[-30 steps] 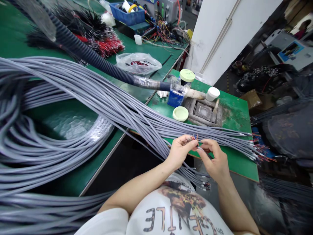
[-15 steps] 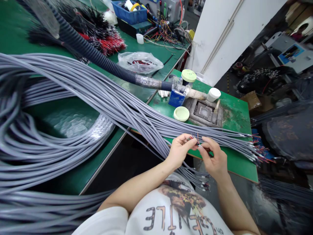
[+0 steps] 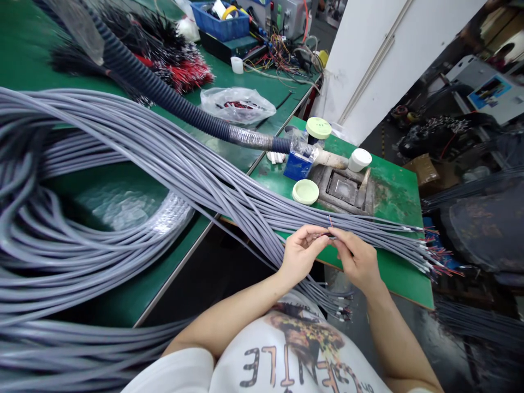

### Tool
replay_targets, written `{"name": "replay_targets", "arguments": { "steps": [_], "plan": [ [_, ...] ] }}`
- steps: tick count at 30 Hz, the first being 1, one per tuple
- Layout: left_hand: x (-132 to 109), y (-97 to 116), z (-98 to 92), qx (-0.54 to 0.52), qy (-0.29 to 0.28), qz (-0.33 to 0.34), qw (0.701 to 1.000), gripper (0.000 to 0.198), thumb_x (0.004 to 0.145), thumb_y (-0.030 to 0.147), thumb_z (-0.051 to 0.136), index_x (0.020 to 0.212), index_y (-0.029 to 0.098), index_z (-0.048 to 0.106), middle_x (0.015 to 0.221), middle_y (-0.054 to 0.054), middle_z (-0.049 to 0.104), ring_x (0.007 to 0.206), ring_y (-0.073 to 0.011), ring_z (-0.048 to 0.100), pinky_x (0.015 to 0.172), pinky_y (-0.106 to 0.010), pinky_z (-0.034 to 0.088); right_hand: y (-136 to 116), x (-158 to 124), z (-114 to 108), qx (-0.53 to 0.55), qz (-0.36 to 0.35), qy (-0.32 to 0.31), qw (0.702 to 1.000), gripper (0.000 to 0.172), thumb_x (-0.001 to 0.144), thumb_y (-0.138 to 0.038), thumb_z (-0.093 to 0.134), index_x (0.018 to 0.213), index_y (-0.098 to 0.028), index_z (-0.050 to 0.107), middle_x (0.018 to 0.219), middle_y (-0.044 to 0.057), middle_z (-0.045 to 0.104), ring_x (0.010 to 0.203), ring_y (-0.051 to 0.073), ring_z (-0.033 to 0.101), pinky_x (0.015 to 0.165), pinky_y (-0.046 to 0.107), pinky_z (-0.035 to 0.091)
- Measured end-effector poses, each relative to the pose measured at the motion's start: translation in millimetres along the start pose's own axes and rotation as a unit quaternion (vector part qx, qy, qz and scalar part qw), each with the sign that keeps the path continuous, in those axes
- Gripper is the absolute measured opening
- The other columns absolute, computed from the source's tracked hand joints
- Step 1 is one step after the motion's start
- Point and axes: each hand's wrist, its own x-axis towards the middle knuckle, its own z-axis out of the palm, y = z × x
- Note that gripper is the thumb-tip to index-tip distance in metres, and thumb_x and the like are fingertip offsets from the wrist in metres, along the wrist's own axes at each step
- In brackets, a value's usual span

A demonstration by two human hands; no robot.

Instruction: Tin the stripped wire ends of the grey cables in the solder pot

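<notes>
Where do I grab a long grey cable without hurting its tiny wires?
Grip the long, round grey cable on its smooth sheath, a little back from the end, coming from above on the near side. It lies in a loose fan on the green bench top, and the thin coloured wires poking out look too fine to pull.

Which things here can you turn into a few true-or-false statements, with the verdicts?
The left hand and right hand pinch thin coloured wires. True.
Both hands wear gloves. False: they are bare.
The blue crate sits beside the hands. False: it is at the far end of the bench, well away from them.
A pale green lid lies on the green bench. True.
The grey cables form one short straight bundle. False: they are long and loop into coils on the left.
</notes>
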Motion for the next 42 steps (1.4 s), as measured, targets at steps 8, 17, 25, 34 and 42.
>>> {"name": "replay_targets", "arguments": {
  "steps": [8, 17, 25, 34, 42],
  "plan": [
    [7.4, 15.5, -14.6, 0.085, -0.025, 0.077, 0.993, 0.031, 0.079, 0.032, 0.069, 0.108, 0.020, 0.067, 0.097, -0.008, 0.072, 0.090, -0.0189, 0.067, 0.086, -0.032, 0.052, 16.2, 50.6, -20.4, 0.211, 0.156, -0.065, 0.963, 0.022, 0.089, -0.030, 0.053, 0.107, -0.021, 0.062, 0.068, -0.001, 0.060, 0.045, 0.008, 0.050, 0.043, 0.022, 0.038],
    [31.8, 17.5, -62.6, 0.413, -0.036, 0.294, 0.861, 0.017, 0.084, 0.025, 0.059, 0.095, 0.022, 0.071, 0.090, -0.008, 0.073, 0.084, -0.0199, 0.065, 0.083, -0.036, 0.047, 69.9, 121.0, -7.0, 0.452, 0.271, -0.165, 0.834, 0.030, 0.073, -0.029, 0.072, 0.097, -0.020, 0.057, 0.059, -0.004, 0.058, 0.036, 0.004, 0.039, 0.033, 0.017, 0.020],
    [36.0, 10.6, -69.0, 0.476, -0.072, 0.281, 0.830, 0.021, 0.087, 0.028, 0.053, 0.099, 0.022, 0.070, 0.090, -0.008, 0.073, 0.085, -0.0196, 0.064, 0.081, -0.034, 0.044, 81.5, 141.8, 15.2, 0.441, 0.316, -0.231, 0.808, 0.035, 0.070, -0.029, 0.076, 0.096, -0.018, 0.057, 0.058, -0.003, 0.059, 0.035, 0.004, 0.038, 0.033, 0.016, 0.019],
    [36.7, 9.5, -70.5, 0.499, -0.084, 0.286, 0.813, 0.022, 0.088, 0.026, 0.051, 0.101, 0.022, 0.069, 0.088, -0.008, 0.073, 0.085, -0.0199, 0.064, 0.077, -0.033, 0.041, 85.3, 148.2, 21.0, 0.431, 0.333, -0.247, 0.802, 0.032, 0.070, -0.028, 0.076, 0.095, -0.017, 0.058, 0.057, -0.003, 0.059, 0.034, 0.003, 0.037, 0.032, 0.015, 0.020],
    [36.5, 11.4, -70.4, 0.512, -0.078, 0.301, 0.801, 0.020, 0.088, 0.025, 0.051, 0.099, 0.022, 0.069, 0.088, -0.007, 0.073, 0.083, -0.0189, 0.064, 0.075, -0.032, 0.042, 86.4, 147.9, 8.8, 0.437, 0.328, -0.235, 0.804, 0.031, 0.072, -0.026, 0.074, 0.096, -0.018, 0.058, 0.059, -0.003, 0.058, 0.035, 0.003, 0.035, 0.033, 0.016, 0.019]
  ]
}}
